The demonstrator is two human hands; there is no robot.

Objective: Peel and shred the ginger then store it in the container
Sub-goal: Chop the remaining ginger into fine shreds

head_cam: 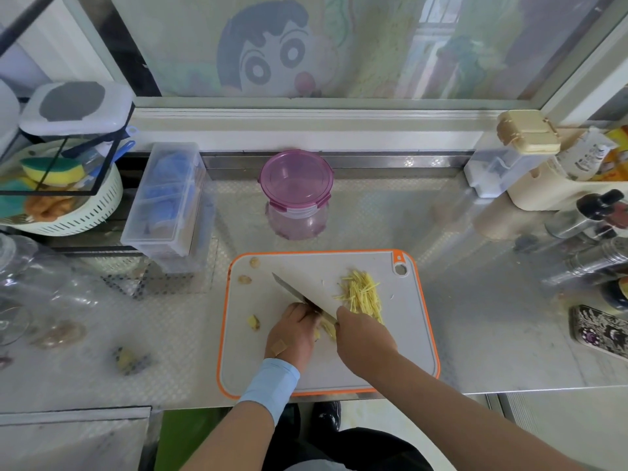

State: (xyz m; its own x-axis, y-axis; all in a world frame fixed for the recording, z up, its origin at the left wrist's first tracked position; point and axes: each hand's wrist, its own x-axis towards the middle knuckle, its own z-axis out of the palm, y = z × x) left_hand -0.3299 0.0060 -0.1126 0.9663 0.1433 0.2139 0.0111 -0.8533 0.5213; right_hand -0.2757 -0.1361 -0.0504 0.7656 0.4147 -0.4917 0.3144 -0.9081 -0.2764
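meanwhile the right hand (365, 338) gripped the knife (298, 295), blade pointing far-left over the board (404, 351); the left hand (294, 331) curled on the ginger (327, 329), shreds (362, 294) just right.

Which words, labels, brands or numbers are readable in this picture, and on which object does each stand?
No text here can be read.
Dark print on the white pouch at the right: too blurred to read.
Any print on the yellow packet beside it: too blurred.
The window film: a cartoon face only, no words.
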